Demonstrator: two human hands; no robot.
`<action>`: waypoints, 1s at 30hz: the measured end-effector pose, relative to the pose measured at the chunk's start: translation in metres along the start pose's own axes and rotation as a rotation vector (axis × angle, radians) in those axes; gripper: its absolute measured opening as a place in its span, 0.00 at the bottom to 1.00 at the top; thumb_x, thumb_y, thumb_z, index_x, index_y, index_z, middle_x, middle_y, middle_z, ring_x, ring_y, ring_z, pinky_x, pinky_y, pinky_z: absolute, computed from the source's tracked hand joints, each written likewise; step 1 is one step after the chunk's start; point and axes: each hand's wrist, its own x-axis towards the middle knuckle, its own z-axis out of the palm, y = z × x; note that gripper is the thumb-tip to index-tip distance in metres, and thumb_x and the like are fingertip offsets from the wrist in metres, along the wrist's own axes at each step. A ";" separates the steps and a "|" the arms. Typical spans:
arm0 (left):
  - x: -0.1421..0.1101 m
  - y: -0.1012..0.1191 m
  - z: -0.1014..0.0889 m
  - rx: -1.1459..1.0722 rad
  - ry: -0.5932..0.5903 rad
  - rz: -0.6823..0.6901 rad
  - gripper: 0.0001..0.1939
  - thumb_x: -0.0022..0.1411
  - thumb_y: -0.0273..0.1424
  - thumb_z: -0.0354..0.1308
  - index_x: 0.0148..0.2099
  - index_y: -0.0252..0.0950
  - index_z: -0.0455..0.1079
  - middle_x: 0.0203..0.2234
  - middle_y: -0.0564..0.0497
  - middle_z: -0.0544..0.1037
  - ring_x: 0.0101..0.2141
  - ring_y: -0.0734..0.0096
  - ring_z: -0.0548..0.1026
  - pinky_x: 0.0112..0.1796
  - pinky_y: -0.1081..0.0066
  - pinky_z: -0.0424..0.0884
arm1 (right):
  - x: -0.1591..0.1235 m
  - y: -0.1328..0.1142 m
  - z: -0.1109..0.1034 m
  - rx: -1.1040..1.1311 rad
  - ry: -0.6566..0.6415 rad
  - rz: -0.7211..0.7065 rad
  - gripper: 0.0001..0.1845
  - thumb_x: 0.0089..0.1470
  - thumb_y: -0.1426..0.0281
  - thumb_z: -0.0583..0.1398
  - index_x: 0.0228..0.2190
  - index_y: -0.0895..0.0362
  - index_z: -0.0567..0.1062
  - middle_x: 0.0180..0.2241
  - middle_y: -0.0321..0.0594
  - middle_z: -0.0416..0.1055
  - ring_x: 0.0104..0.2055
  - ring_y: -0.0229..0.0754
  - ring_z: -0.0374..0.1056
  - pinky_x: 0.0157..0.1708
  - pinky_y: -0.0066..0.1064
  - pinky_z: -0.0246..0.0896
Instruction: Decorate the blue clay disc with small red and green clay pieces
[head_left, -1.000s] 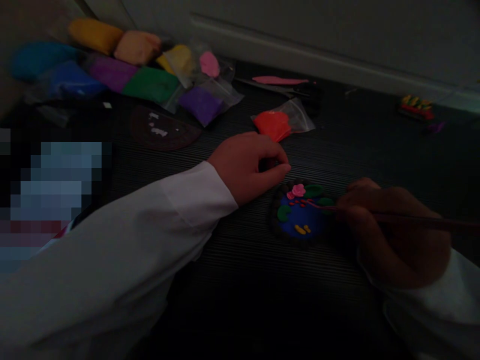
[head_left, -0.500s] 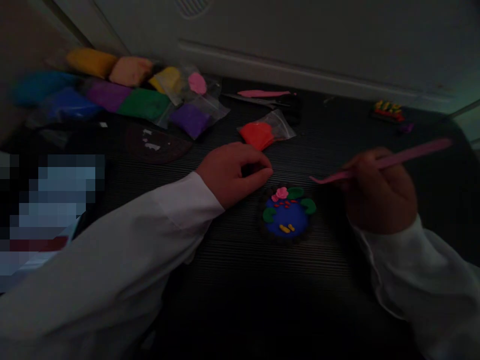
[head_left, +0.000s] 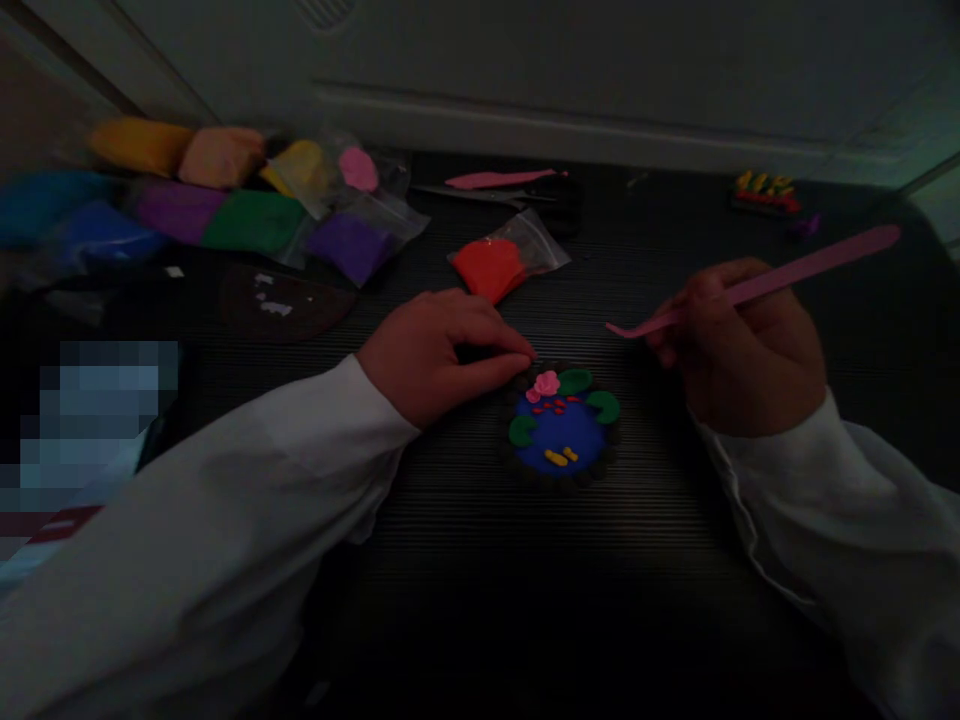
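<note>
A small round clay pond (head_left: 562, 435) lies on the dark table, with a blue middle and a dark beaded rim. On it are green lily pads, a pink flower, small red pieces and two yellow pieces. At its upper left rim, my left hand (head_left: 446, 355) has thumb and fingers closed together; whether they grip the rim or anything else is hidden. Right of the pond, my right hand (head_left: 750, 350) is closed around a pink clay modelling tool (head_left: 817, 262). The tool's thin curved tip points left, apart from the pond.
Bags of coloured clay (head_left: 255, 222) crowd the back left, and an orange-red clay bag (head_left: 491, 265) lies behind my left hand. Scissors (head_left: 480, 194) and another pink tool (head_left: 499, 180) rest near the wall. A dark half-round mat (head_left: 289, 320), a blurred-out screen (head_left: 97, 430) and a small colourful clay piece (head_left: 765, 193) are around.
My right hand has lifted the tool off the pond and drawn it back, turning its handle upward. My left hand's fingertips have come down to the pond's rim. The view has shifted.
</note>
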 end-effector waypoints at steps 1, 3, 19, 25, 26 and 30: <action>0.000 0.001 0.000 -0.013 0.001 0.005 0.10 0.52 0.34 0.52 0.33 0.38 0.73 0.27 0.54 0.75 0.31 0.74 0.70 0.36 0.73 0.64 | -0.003 -0.002 0.001 -0.037 0.015 -0.028 0.06 0.50 0.66 0.56 0.24 0.53 0.65 0.18 0.31 0.62 0.17 0.33 0.57 0.15 0.28 0.48; 0.000 0.002 -0.001 -0.032 -0.002 0.012 0.09 0.52 0.34 0.53 0.34 0.38 0.73 0.27 0.54 0.75 0.31 0.74 0.70 0.35 0.73 0.64 | -0.008 -0.008 0.002 -0.140 0.003 -0.046 0.05 0.50 0.67 0.55 0.24 0.53 0.66 0.20 0.32 0.63 0.18 0.33 0.57 0.16 0.28 0.48; 0.000 0.003 0.004 0.070 -0.049 0.002 0.12 0.55 0.36 0.50 0.41 0.45 0.70 0.28 0.54 0.73 0.33 0.72 0.69 0.35 0.70 0.58 | -0.014 -0.020 -0.003 -0.459 -0.179 -0.133 0.03 0.51 0.69 0.53 0.27 0.52 0.66 0.25 0.35 0.63 0.25 0.37 0.60 0.25 0.32 0.54; -0.001 0.009 0.004 0.048 -0.045 -0.044 0.12 0.55 0.36 0.49 0.40 0.43 0.70 0.29 0.53 0.72 0.33 0.70 0.68 0.36 0.68 0.58 | -0.013 -0.017 -0.003 -0.486 -0.143 -0.127 0.05 0.51 0.68 0.53 0.25 0.55 0.66 0.24 0.34 0.61 0.25 0.36 0.60 0.24 0.32 0.53; -0.001 0.010 0.004 0.040 -0.040 -0.046 0.13 0.56 0.36 0.48 0.41 0.42 0.70 0.30 0.53 0.73 0.34 0.70 0.68 0.36 0.68 0.58 | -0.013 -0.015 -0.003 -0.478 -0.120 -0.135 0.06 0.51 0.68 0.53 0.25 0.55 0.66 0.23 0.34 0.61 0.24 0.35 0.59 0.23 0.31 0.53; 0.002 0.015 0.006 -0.010 -0.016 -0.026 0.15 0.57 0.36 0.47 0.43 0.39 0.69 0.34 0.50 0.72 0.37 0.68 0.67 0.39 0.66 0.59 | -0.014 -0.010 0.000 -0.433 -0.056 -0.138 0.07 0.52 0.67 0.53 0.24 0.54 0.66 0.20 0.32 0.60 0.21 0.34 0.57 0.20 0.30 0.49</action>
